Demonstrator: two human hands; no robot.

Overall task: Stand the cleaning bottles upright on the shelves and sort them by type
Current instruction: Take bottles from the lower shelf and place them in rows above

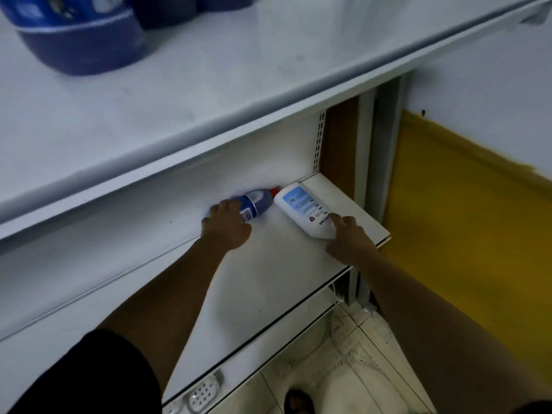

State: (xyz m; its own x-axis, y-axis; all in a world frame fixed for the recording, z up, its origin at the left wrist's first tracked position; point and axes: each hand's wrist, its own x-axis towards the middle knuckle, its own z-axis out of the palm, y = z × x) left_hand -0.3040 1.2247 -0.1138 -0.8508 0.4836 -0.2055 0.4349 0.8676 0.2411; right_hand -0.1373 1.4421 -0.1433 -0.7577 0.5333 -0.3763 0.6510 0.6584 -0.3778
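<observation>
Blue bottle (256,204) lying, left hand (227,226) gripping, white bottle (306,208) under right hand (350,239), grip unclear

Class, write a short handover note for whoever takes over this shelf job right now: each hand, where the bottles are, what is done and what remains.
Left hand: fingers curled over the blue bottle, which lies on its side on the middle shelf.
Right hand: index finger on the base end of the white bottle, which also lies on its side, right of the blue one. Whether it has a full grip is unclear.
Done: large blue containers appear to stand on the upper shelf.
Left: stand both bottles upright and place each with its type.
</observation>
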